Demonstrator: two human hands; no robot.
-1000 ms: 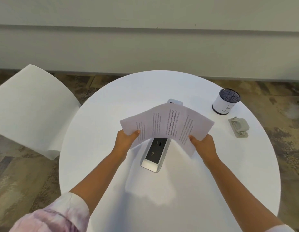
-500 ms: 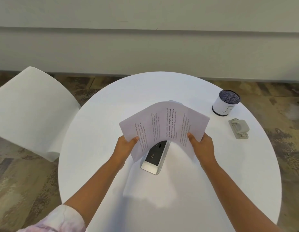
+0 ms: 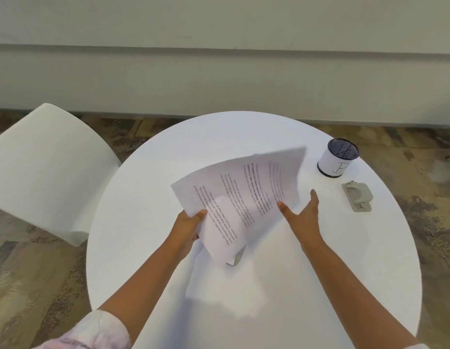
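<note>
A printed sheet of paper (image 3: pixel 241 197) hangs tilted above the middle of the round white table (image 3: pixel 269 298). My left hand (image 3: pixel 187 226) pinches its near left corner, thumb on top. My right hand (image 3: pixel 302 214) is off the sheet at its right edge, fingers spread and straight, holding nothing. Under the paper lies a silver device (image 3: pixel 236 259); only its near corner shows.
A white mesh pen cup (image 3: pixel 337 161) stands at the table's right rear. A grey hole punch (image 3: pixel 357 195) lies just in front of it. A white chair (image 3: pixel 46 170) sits to the left of the table, with a wall behind.
My right hand has let go of the sheet and opened. The paper has swung up and to the right, held by my left hand alone, and now covers most of the device.
</note>
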